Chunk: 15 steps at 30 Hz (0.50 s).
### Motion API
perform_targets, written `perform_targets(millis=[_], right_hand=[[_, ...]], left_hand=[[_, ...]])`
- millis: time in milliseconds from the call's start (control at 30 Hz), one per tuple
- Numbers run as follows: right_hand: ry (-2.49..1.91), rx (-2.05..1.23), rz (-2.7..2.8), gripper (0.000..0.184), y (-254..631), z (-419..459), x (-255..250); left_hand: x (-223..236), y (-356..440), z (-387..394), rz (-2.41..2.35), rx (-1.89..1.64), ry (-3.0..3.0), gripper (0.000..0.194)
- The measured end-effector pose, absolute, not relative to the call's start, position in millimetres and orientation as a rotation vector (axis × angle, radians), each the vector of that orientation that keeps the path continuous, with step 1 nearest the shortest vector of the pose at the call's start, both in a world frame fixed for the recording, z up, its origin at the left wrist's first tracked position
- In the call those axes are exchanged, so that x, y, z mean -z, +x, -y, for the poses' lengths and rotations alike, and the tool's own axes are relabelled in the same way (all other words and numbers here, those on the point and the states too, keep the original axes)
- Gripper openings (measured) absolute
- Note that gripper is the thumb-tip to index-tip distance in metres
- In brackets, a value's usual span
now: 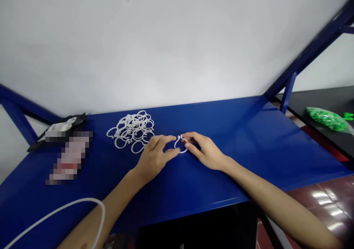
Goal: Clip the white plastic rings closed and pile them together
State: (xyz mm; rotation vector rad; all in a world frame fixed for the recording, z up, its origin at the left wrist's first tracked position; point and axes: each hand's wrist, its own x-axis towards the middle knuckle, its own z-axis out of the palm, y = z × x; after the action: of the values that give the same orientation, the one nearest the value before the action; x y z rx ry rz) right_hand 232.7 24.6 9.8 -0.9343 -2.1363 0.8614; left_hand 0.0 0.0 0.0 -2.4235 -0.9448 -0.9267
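Observation:
A small white plastic curtain ring (pixel 183 152) with knobbed ends is held between my hands over the blue table, its knobs at the top. My left hand (pixel 155 156) holds it from the left, index fingertip near the knobs and thumb at the lower edge. From the right, my right hand (pixel 206 151) pinches its side between thumb and fingers. Just beyond my left hand lies a loose pile of similar white rings (pixel 132 129).
The blue metal table (pixel 221 123) meets a pale wall (pixel 177 49). At left lie a black plastic package (pixel 79 121) and a blurred-out item (pixel 72 153). A white cable (pixel 83 200) loops over my left forearm. Green things in a clear bag (pixel 328 119) sit on a black surface at right.

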Motion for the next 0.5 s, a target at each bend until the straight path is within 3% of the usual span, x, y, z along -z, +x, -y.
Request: perform_targets(millis=[233, 400, 500], right_hand=[[-0.949, -1.078, 1.91, 0.015, 228.7, -19.2, -7.4], [-0.946, -1.002, 1.9, 0.014, 227.1, -14.9, -8.5], [-0.885, -0.94, 1.964, 0.013, 226.3, -11.2, -9.4]], left_hand=[[-6.2, 2.3, 9.0, 0.911, 1.042, -2.537, 0.021], [-5.0, 9.2, 14.5, 1.194, 1.338, -2.681, 0.02], [-3.1, 14.8, 16.7, 1.419, 1.452, -2.663, 0.009]])
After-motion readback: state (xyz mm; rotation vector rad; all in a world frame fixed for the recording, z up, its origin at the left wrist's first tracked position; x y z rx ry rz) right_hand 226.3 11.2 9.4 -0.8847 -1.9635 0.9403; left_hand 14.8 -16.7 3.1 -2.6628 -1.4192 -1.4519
